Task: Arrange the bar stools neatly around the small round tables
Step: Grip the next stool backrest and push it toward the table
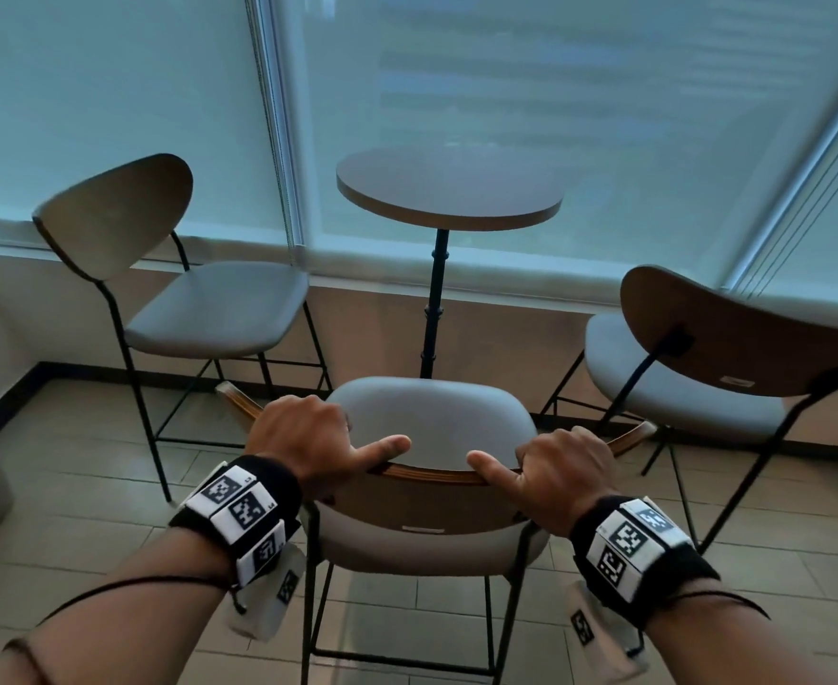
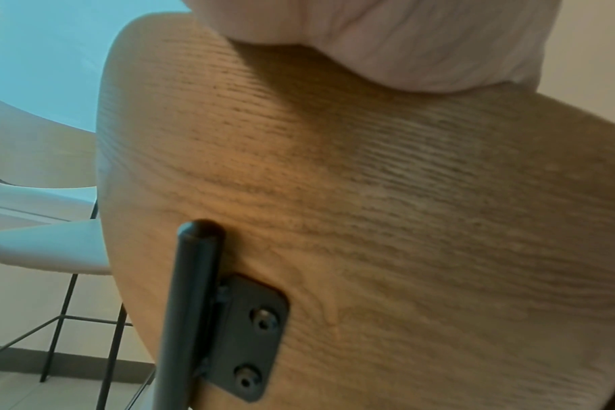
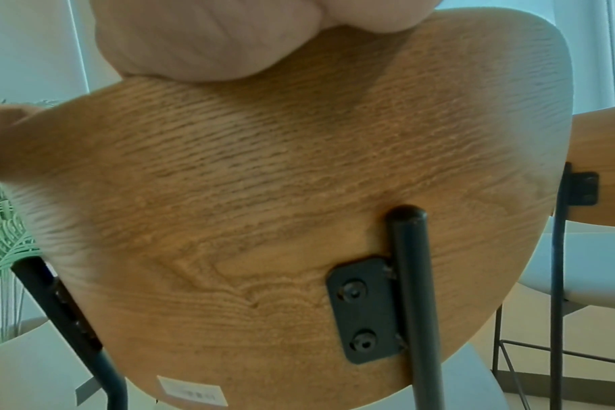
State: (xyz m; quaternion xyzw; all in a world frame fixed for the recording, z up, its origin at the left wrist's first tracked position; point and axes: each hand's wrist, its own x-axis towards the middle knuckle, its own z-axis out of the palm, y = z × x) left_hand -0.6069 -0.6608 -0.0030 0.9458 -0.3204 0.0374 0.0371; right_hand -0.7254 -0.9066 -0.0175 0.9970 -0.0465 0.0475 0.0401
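At the far left of the head view, a bar stool (image 1: 199, 309) with a pale padded seat and an oval wooden backrest stands by the window wall, angled toward the small round table (image 1: 449, 187); it looks already set in its place. That table, wooden-topped on a single dark pole, stands near the window blinds (image 1: 555, 91), roughly centred between the stools.

Moving right to the near centre, a second stool (image 1: 431, 427) faces the table, its seat just short of the pole. The left hand (image 1: 308, 432) grips the left part of this stool's curved wooden backrest (image 1: 431, 474), fingers wrapped over the top edge and thumb lying along it. The left wrist view shows the palm pressed on the upper rim of the wood, above a black metal bracket (image 2: 244, 338) fixing the backrest to the frame.

The right hand (image 1: 562, 467) grips the right part of the same backrest in a mirrored hold, thumb pointing inward. Holding both ends probably gives even control, so the stool can be pushed or swivelled straight toward the table without twisting. Both wrists wear black bands with printed square markers.

At the far right, a third stool (image 1: 679, 383) stands beside the table, its backrest turned toward the camera at an angle. It appears roughly placed, though it may need squaring. A tiled floor (image 1: 85, 487) lies beneath everything.
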